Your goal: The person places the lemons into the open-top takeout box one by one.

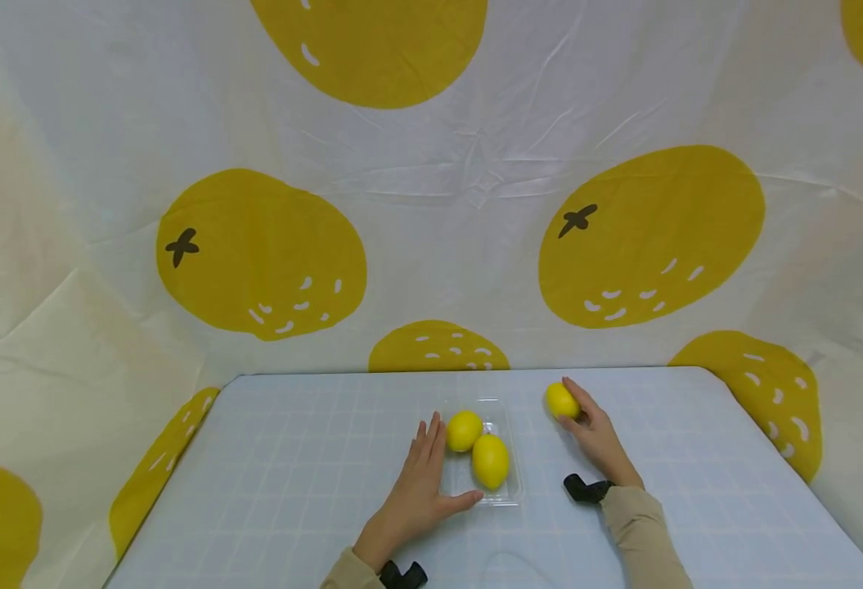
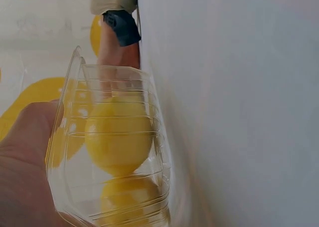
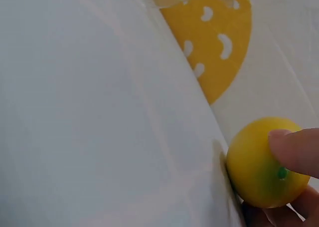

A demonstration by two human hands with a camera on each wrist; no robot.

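Note:
A clear plastic tray (image 1: 512, 483) lies near the middle of the table with two lemons inside: a smaller-looking lemon (image 1: 464, 430) toward the back and a larger-looking lemon (image 1: 491, 460) in front of it. My left hand (image 1: 418, 489) rests along the tray's left side, fingers straight and thumb spread across the near corner. In the left wrist view its thumb (image 2: 31, 129) lies by the tray's rim. Farther back on the right, my right hand (image 1: 600, 440) grips a third lemon (image 1: 560, 400) between thumb and fingers. The right wrist view shows this lemon's green stem end, low against the tabletop.
The table (image 1: 313, 458) has a pale checked cloth. Behind and beside it hangs a white curtain (image 1: 446, 245) printed with big yellow fruits. Each wrist carries a black camera mount.

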